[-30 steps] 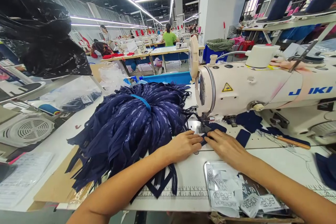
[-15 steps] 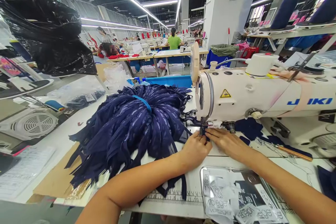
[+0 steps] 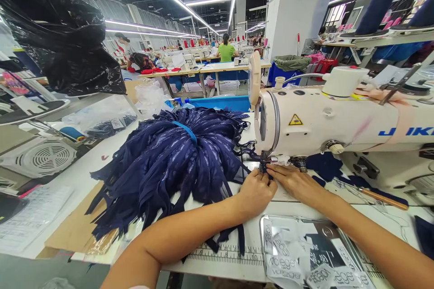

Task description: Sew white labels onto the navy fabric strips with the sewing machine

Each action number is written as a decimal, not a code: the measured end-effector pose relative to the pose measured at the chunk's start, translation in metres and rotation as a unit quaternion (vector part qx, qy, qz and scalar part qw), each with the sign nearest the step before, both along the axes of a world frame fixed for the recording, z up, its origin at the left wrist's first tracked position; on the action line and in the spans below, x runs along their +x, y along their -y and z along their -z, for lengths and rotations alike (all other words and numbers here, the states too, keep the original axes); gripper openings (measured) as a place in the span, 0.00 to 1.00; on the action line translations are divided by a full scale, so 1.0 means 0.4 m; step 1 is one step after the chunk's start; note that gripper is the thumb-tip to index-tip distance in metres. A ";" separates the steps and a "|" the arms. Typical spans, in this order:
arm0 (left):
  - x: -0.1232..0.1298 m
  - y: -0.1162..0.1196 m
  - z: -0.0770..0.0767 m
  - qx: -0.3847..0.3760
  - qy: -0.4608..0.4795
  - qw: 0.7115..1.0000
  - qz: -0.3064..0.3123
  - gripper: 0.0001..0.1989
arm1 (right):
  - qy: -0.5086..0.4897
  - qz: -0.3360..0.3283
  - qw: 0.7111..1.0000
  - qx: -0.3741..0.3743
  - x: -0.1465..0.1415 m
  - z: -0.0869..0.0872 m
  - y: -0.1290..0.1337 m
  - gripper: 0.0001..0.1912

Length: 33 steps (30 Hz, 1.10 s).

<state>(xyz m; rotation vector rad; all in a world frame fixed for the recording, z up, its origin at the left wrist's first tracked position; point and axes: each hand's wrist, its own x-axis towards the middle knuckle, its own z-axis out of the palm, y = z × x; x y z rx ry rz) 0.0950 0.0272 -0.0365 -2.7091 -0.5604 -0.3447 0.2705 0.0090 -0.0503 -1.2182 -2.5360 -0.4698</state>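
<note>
A white sewing machine (image 3: 339,122) stands at the right, its needle area low at its left end. Just below the needle area, my left hand (image 3: 258,191) has its fingers curled and pressed on dark navy fabric (image 3: 263,167). Beside it, my right hand (image 3: 293,181) lies with fingers together against the same fabric; its fingertips nearly meet the left ones. The small piece under the fingers is mostly hidden. Left of my hands spreads a large bundle of navy lace pieces (image 3: 169,158), tied round with a blue band (image 3: 185,131).
A metal tray (image 3: 262,239) of printed labels lies near the front edge. Orange-handled tweezers (image 3: 384,198) rest at the right. A black plastic bag (image 3: 68,36) hangs at the left. A person in green (image 3: 225,51) sits farther off.
The view has shifted slightly, so the machine and both hands appear a little farther right. Both hands keep nearly the same pose at the fabric.
</note>
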 end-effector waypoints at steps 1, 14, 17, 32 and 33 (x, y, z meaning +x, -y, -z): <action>0.002 0.000 -0.002 -0.001 -0.001 1.000 -0.002 0.06 | -0.005 -0.002 1.000 -0.001 0.001 0.001 -0.001 0.22; 0.020 -0.005 -0.003 -0.001 0.016 0.999 -0.031 0.07 | -0.016 0.023 0.999 -0.017 -0.003 -0.011 -0.013 0.20; 0.025 -0.007 0.000 0.004 0.017 0.999 -0.040 0.07 | -0.015 0.021 0.999 -0.022 -0.003 -0.019 -0.013 0.20; -0.055 -0.005 -0.003 0.007 0.081 0.996 -0.029 0.12 | -0.043 0.037 0.998 -0.002 0.000 -0.018 -0.019 0.18; -0.072 -0.014 -0.008 -0.010 0.080 0.996 -0.029 0.12 | -0.044 0.041 0.998 -0.005 -0.002 -0.022 -0.014 0.17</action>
